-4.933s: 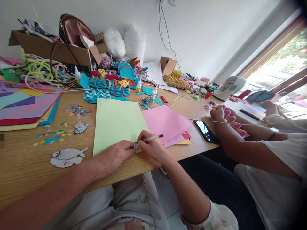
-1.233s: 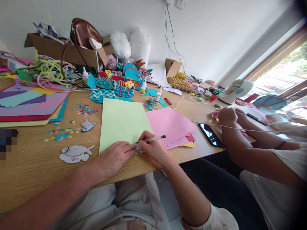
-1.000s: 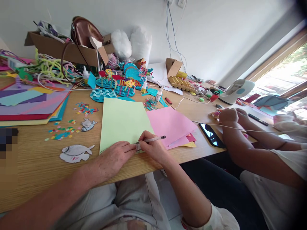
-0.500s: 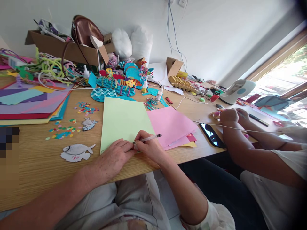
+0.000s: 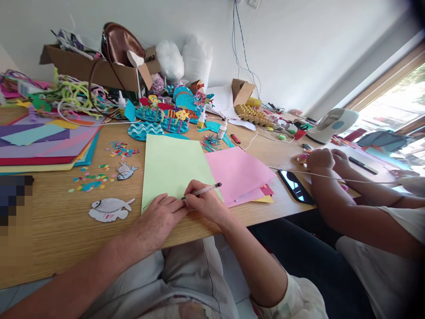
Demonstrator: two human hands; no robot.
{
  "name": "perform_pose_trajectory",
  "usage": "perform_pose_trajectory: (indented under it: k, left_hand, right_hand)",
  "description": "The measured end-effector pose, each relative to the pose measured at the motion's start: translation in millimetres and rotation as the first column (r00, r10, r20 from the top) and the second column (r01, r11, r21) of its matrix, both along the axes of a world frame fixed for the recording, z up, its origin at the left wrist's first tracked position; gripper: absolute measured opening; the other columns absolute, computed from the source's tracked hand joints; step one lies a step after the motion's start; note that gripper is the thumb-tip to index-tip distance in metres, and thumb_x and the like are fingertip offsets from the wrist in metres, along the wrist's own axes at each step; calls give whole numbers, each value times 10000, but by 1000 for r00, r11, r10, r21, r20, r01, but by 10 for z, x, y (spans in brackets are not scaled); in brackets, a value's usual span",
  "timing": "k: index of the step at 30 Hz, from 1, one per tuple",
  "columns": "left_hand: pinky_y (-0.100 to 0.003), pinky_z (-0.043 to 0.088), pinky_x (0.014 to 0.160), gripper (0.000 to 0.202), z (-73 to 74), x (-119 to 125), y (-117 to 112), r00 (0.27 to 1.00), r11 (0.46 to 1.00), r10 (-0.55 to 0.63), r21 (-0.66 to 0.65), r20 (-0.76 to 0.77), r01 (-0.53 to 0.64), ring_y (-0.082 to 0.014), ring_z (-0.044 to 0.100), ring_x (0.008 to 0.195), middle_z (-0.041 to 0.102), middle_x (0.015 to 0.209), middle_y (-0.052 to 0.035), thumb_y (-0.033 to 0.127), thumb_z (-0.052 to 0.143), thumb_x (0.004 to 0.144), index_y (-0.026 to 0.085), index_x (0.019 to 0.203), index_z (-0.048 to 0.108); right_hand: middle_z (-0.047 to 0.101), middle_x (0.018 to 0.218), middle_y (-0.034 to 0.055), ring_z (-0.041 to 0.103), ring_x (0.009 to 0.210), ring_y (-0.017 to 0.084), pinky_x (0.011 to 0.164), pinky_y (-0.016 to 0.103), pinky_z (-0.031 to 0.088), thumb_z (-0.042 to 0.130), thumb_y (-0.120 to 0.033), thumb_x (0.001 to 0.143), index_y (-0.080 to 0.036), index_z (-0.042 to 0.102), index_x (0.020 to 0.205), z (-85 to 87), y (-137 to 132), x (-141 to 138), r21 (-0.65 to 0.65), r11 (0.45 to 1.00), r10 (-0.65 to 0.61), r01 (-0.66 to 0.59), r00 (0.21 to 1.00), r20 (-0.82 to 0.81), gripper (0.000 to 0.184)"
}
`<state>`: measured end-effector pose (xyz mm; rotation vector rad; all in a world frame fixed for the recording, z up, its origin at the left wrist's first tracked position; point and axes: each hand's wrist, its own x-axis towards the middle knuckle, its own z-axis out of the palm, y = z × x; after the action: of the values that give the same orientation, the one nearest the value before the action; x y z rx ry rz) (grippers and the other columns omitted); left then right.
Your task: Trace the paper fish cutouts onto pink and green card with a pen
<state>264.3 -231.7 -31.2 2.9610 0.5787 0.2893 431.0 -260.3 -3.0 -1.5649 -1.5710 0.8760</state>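
My right hand (image 5: 204, 205) is closed round a pen (image 5: 203, 190) whose tip rests on the near edge of a pale green sheet of paper (image 5: 172, 166). My left hand (image 5: 159, 217) lies flat beside it, fingers pressing something small onto the sheet; the piece itself is hidden under the fingertips. The green sheet lies on the wooden table (image 5: 53, 226) with a pink sheet (image 5: 237, 173) overlapping its right side.
Two paper fish (image 5: 109, 209) (image 5: 125, 171) and confetti lie to the left, beside stacked coloured sheets (image 5: 40, 148). Craft clutter, glue bottles (image 5: 222, 129) and a cardboard box (image 5: 83, 68) fill the back. Another person's hands (image 5: 323, 160), a cord and a phone (image 5: 296, 187) are at right.
My right hand has shifted a little left along the sheet's near edge and the pen has tilted. The small piece seen between my hands earlier is now covered by my fingers.
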Motion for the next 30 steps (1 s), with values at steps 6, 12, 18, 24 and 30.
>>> perform_pose_trajectory:
  k: [6,12,18,24,30]
  left_hand:
    - [-413,355,978,367,-72,-28,-21,999,1000,4,8,39,-5,-208,498,1051,581,1171,-36,76,430,885,199,1223,502]
    - [-410,381,970,377,-108,-32,-20,997,1000,1,15,76,-2,-206,508,1035,590,1145,-43,104,447,881,205,1242,495]
    - [-402,385,965,389,-72,-36,-24,998,1000,5,17,66,-6,-206,514,1036,587,1167,-44,96,436,879,206,1247,495]
    - [-402,388,961,307,45,0,-39,1000,1000,-2,10,23,2,-211,530,1019,601,1159,-67,108,458,874,161,1164,547]
    - [-386,416,934,342,159,25,77,999,995,-49,-91,24,51,-206,558,1018,625,1115,-57,59,417,854,182,1136,567]
  right_hand:
    - [476,518,-61,423,526,114,506,222,303,441,-114,649,-209,466,651,16,3,3,4,1000,-3,3,999,32,99]
    - [483,533,-58,436,538,116,511,222,314,450,-116,655,-209,470,653,17,4,-11,-15,1000,10,-10,1000,23,95]
    - [495,549,-57,451,537,113,508,219,326,452,-126,667,-208,479,670,-39,3,20,4,1000,-3,3,1000,-23,87]
    - [560,580,-36,504,548,128,545,234,351,467,-177,764,-218,481,740,-52,-108,77,132,984,-136,118,981,139,49]
    - [644,682,7,579,615,162,580,251,370,441,-205,820,-221,512,823,-69,-201,64,168,981,-148,97,936,320,73]
